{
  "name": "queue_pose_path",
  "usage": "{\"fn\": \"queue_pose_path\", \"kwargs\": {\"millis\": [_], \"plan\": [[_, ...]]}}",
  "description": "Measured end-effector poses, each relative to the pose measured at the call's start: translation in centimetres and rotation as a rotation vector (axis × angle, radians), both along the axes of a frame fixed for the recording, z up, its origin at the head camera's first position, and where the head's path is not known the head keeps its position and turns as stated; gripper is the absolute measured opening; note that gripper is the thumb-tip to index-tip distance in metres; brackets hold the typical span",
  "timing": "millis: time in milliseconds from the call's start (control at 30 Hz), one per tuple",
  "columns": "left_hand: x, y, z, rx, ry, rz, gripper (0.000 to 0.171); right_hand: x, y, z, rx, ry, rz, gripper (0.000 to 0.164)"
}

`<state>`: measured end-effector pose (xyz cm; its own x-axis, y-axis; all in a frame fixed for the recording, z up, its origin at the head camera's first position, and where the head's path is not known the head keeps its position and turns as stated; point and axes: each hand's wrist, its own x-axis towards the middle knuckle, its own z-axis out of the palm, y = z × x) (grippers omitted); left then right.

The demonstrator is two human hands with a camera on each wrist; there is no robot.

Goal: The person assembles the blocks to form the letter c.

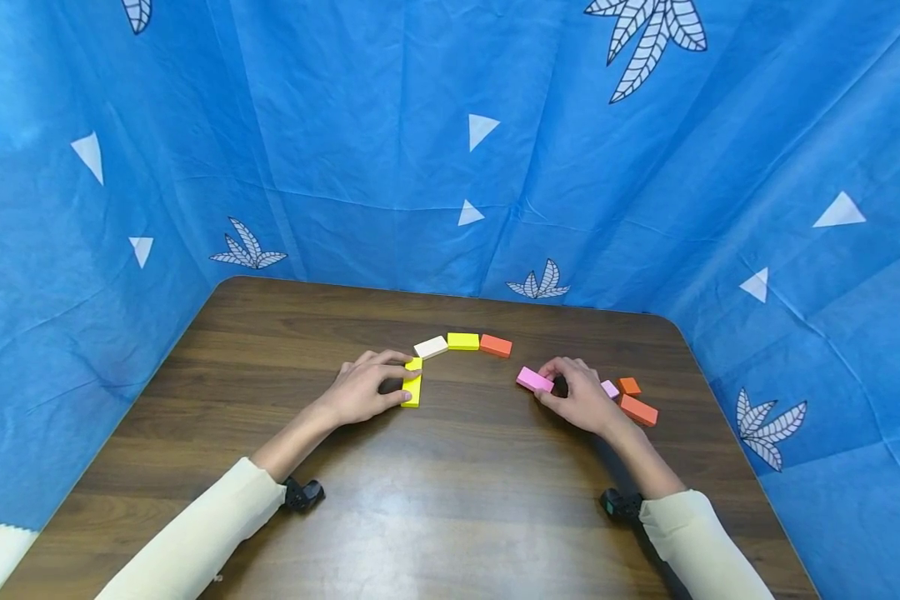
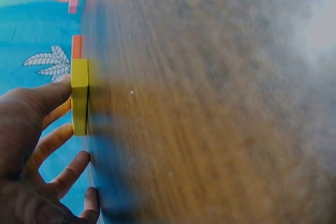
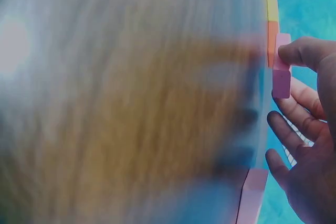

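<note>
My left hand rests its thumb and fingertips on the top of a long yellow block, which lies flat on the table. My right hand pinches a pink block between thumb and fingers, and in the right wrist view that pink block is held above the table surface. Beyond the left hand, a cream block, a second yellow block and an orange-red block form a curved row with the long yellow block.
Right of the right hand lie a light pink block, partly hidden by the hand, a small orange block and a longer orange-red block. A blue patterned curtain borders the wooden table at the back and sides.
</note>
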<state>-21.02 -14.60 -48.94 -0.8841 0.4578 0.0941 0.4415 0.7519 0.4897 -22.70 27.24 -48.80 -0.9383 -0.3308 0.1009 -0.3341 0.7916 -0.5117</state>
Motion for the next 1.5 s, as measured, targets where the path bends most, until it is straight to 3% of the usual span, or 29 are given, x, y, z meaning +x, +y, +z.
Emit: {"fn": "queue_pose_path", "kwargs": {"millis": [300,867,1500], "plan": [[0.2,-0.4,-0.2,0.005,-0.003,0.002,0.042,0.5,-1.6,-0.6,0.008,-0.005,0.056,0.026],[0.0,-0.3,-0.1,0.006,-0.002,0.005,0.043,2.2,-4.8,-0.2,-0.017,0.001,0.157,0.027],[0.1,0.0,0.2,0.001,-0.002,-0.002,0.042,3.8,-8.4,0.3,0.034,-0.017,0.199,0.027]]}}
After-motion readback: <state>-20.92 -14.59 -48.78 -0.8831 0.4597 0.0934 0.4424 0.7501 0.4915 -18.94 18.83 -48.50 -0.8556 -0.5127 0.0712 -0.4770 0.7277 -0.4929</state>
